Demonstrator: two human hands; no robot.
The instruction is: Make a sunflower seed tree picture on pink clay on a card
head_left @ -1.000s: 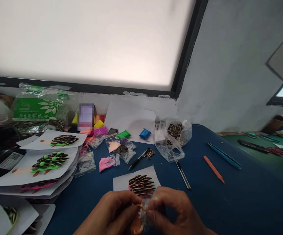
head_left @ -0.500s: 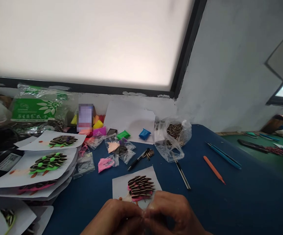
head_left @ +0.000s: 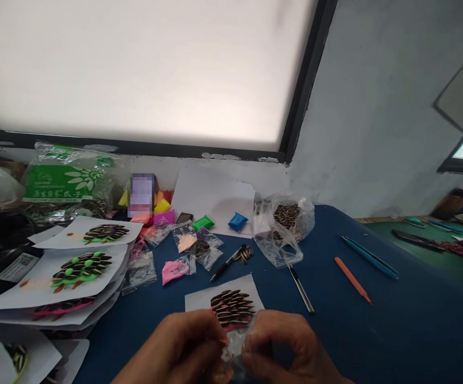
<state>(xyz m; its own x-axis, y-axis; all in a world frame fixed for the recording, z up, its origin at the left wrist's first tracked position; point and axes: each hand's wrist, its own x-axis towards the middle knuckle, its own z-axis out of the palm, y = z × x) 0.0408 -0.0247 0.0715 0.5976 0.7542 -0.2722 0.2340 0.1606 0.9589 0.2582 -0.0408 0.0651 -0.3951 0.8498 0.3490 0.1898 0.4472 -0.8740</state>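
At the bottom middle, my left hand (head_left: 187, 344) and my right hand (head_left: 289, 344) face each other with fingers pinched. Between them is a small clear plastic bag (head_left: 237, 344), gripped from both sides. What the bag contains is mostly hidden by my fingers. Just beyond lies a white paper card (head_left: 197, 302) bearing a pink clay shape covered with striped sunflower seeds (head_left: 233, 307); my hands cover its near part. A black pen (head_left: 225, 264) and a few loose seeds (head_left: 245, 254) lie past the card.
Finished-looking seed cards (head_left: 81, 272) are stacked at left. Clay packets (head_left: 175, 270) lie behind the card, near a seed bag (head_left: 287, 216). To the right are a silver-black pen (head_left: 301, 289), an orange clay tool (head_left: 353, 281) and blue tweezers (head_left: 369, 256).
My hands have moved slightly apart, the left one shifting leftward, and more of the clear plastic bag shows between them. The camera view has shifted a little.
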